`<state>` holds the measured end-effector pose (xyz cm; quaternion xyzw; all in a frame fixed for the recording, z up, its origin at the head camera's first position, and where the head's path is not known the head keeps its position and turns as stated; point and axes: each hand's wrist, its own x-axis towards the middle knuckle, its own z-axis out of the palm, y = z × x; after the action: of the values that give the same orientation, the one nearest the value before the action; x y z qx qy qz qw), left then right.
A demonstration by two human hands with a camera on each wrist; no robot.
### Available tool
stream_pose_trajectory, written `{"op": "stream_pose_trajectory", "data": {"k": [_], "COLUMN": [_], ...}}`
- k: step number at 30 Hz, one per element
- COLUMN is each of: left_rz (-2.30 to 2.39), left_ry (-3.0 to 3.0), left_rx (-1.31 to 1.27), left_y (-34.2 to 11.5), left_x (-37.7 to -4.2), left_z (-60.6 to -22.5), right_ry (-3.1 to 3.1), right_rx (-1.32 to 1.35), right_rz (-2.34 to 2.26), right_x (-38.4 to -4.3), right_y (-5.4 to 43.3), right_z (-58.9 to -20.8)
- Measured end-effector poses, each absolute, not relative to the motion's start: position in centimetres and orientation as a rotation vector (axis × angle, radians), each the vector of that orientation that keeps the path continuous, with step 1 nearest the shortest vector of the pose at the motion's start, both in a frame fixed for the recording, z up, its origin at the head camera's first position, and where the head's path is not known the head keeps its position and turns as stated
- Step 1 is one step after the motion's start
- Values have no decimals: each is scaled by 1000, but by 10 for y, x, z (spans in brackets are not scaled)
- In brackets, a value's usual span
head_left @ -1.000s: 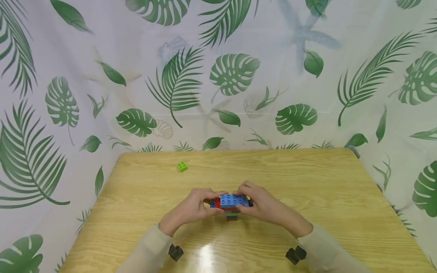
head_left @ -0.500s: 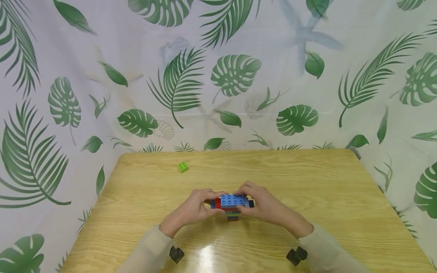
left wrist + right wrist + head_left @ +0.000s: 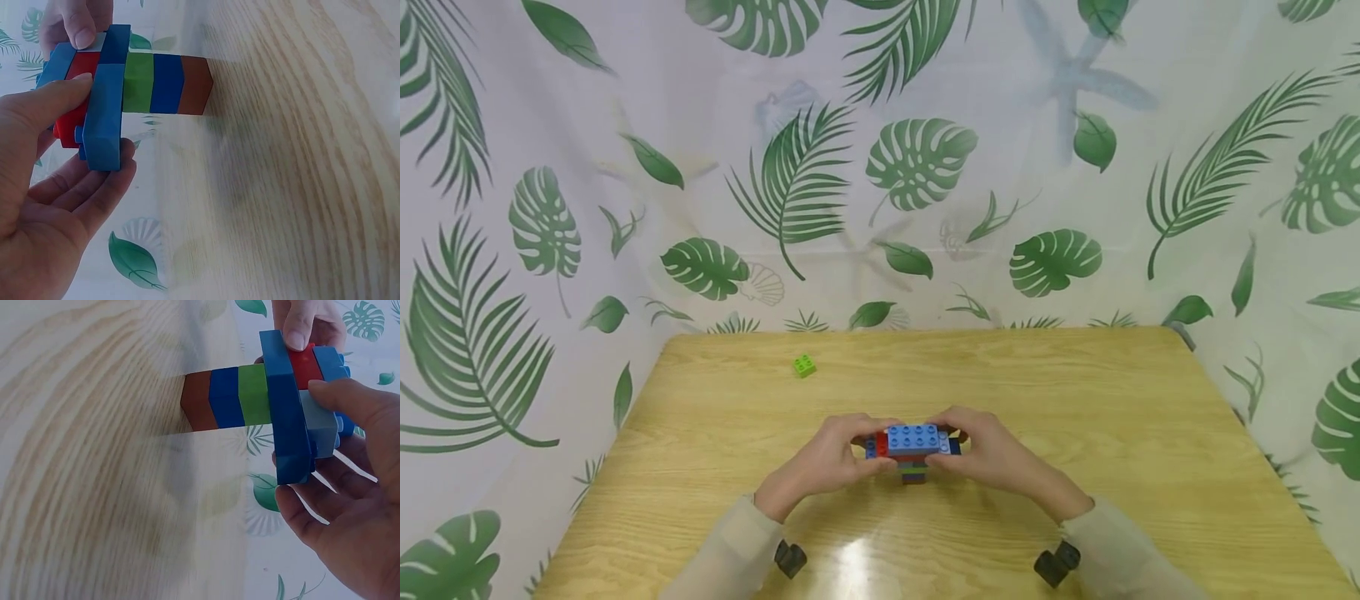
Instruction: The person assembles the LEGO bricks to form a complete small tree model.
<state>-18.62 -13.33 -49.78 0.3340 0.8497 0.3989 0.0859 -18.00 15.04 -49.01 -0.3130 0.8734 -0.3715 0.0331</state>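
Observation:
A toy brick model (image 3: pixel 913 439) stands upright on the table, between both hands. Its narrow column has a brown brick (image 3: pixel 197 85) at the bottom, then a blue brick (image 3: pixel 167 84) and a green brick (image 3: pixel 139 82). Across these lies a wider blue layer (image 3: pixel 288 406), topped by a red brick (image 3: pixel 305 367), a pale blue brick (image 3: pixel 319 422) and a long blue brick. My left hand (image 3: pixel 827 454) grips the model's left side, its thumb on the red brick. From the right, my right hand (image 3: pixel 992 450) holds it, thumb at the pale blue brick and fingers behind.
A loose lime-green brick (image 3: pixel 804 366) lies toward the back left of the wooden table (image 3: pixel 1075 383). A white cloth with green leaf prints (image 3: pixel 955 283) hangs behind and beside the table. Black devices sit at both wrists.
The right hand's fingers have slid slightly to the right, off the top of the long blue brick, so more of its studs show. The left hand keeps its grip on the model.

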Motion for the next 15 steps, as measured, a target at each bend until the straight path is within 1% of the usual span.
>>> {"op": "stream_pose_trajectory", "data": {"k": [10,15], "left_rz": [1208,1286], "left_ry": [2531,2519], "left_rx": [1009,933], "left_y": [-133,-137], "left_x": [-186,-190], "left_z": [-499,-498], "right_ry": [2657,2662], "right_rx": [-879,-892], "right_rz": [-1153,-1147], "right_x": [-184,-184], "right_y": [151,152], "right_z": [-491,-489]}}
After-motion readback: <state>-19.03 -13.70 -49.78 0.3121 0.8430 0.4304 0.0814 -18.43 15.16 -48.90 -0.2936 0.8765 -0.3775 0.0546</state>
